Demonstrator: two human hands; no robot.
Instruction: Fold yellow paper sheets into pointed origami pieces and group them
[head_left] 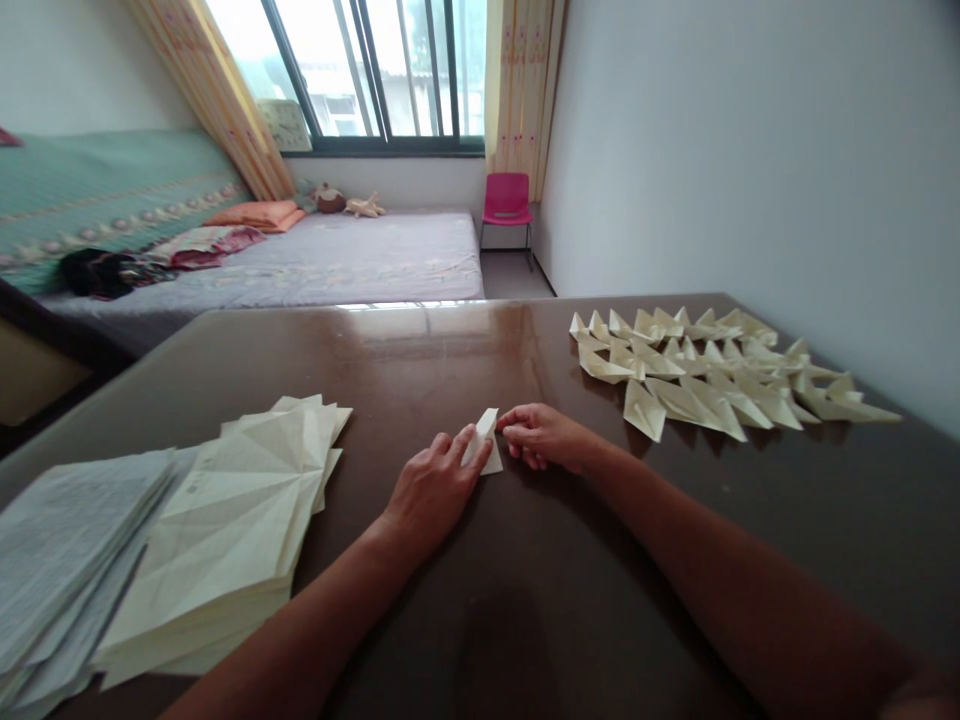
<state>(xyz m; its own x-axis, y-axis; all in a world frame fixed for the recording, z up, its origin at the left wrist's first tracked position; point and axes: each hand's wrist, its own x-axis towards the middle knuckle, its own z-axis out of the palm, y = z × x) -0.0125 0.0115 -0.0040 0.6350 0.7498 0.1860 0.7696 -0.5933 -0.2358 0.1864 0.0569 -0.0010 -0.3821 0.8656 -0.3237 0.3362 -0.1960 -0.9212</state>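
Observation:
A small folded piece of cream paper (487,422) lies on the dark brown table, with a flap standing up along its top. My left hand (435,482) rests over its left side, the thumb and fingers holding it down and covering part of it. Just to the right is my right hand (544,437), its fingers curled in and the index fingertip close beside the paper's upper right edge. Whether that fingertip touches the paper, I cannot tell. No object shows inside the right hand.
Creased cream sheets (232,500) lie stacked at the left, beside a pile of printed papers (67,550). Several rows of folded paper pieces (705,390) cover the table's far right, near the white wall. Past the table (420,370) stand a bed (375,255) and a pink chair (508,200).

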